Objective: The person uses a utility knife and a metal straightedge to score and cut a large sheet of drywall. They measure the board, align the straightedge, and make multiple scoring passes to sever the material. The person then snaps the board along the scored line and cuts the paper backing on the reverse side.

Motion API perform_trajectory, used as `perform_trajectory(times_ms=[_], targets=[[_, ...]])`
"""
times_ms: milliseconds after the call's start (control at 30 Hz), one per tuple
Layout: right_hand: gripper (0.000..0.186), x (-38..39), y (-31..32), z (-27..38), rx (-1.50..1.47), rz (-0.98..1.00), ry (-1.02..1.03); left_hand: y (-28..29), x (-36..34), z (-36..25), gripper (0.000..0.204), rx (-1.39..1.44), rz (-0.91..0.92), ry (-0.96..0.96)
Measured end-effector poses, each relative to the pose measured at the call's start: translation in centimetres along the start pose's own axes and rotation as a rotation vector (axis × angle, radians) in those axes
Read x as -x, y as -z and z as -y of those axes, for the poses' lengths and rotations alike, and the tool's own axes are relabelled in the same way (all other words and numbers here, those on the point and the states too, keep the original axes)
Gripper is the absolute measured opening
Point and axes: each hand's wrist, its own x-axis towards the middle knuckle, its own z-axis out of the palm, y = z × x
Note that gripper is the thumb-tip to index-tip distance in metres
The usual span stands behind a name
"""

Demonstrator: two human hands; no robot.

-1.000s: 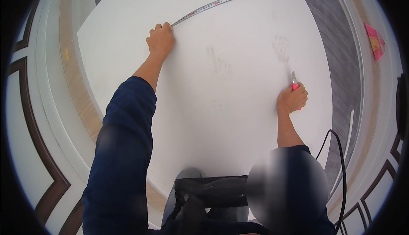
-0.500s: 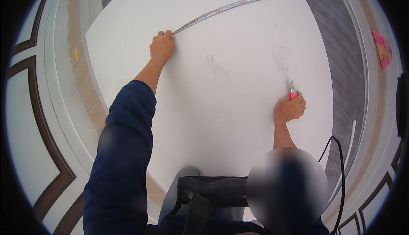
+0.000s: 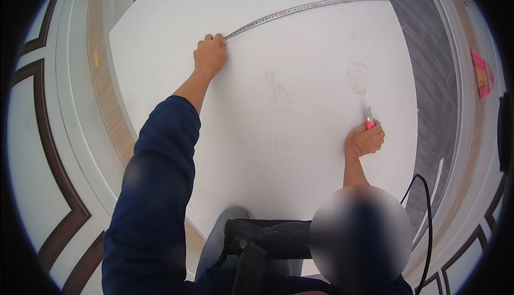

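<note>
A large white board (image 3: pixel 300 177) fills the middle of the view. Across its far part runs a tape measure blade (image 3: pixel 305 8), bowed slightly, its dark end at the board's right edge. My left hand (image 3: pixel 210 57) is closed on the near-left end of that blade; whatever part of the tape lies under the fingers is hidden. Farther right and closer to me, my right hand (image 3: pixel 365 138) grips a red utility knife (image 3: pixel 370 124). Its blade is out and points away from me, just over the board. Faint grey smudges mark the white surface between the hands.
Grey wood-look flooring (image 3: pixel 436 102) borders the board on the right. A pink-and-tan piece (image 3: pixel 483 75) lies by the right wall. Panelled white walls with brown moulding (image 3: pixel 51 150) stand on both sides. A black cable (image 3: pixel 430 214) hangs near my right arm.
My left hand and the tape appear shifted slightly right in the view. My right hand sits a little lower in the picture, still holding the knife.
</note>
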Motion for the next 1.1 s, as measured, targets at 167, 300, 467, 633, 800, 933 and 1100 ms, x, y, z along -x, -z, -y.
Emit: perform_trajectory(times_ms=[167,300,467,633,800,933,1100], targets=[[0.027,0.2,0.0,0.0,0.010,0.022,0.010,0.5,0.3,0.5,0.027,-0.038,-0.034,-0.016],[0.027,0.1,0.3,0.3,-0.010,0.018,0.013,0.8,0.0,0.4,0.027,-0.058,-0.027,-0.020],[0.027,-0.1,0.3,0.5,-0.013,0.029,0.017,1.2,0.0,0.4,0.028,-0.076,-0.037,-0.022],[0.026,0.0,-0.2,0.0,-0.027,0.038,0.015,1.4,0.5,0.3,0.030,-0.065,0.013,0.023],[0.026,0.2,0.2,0.3,-0.027,0.040,0.013,1.9,0.5,0.3,0.031,-0.055,0.029,0.036],[0.026,0.1,0.3,0.3,-0.045,0.033,0.021,1.9,0.5,0.3,0.031,-0.069,0.015,0.027],[0.027,-0.2,0.3,0.4,-0.030,0.033,0.024,1.9,0.1,0.1,0.031,-0.070,0.010,0.019]])
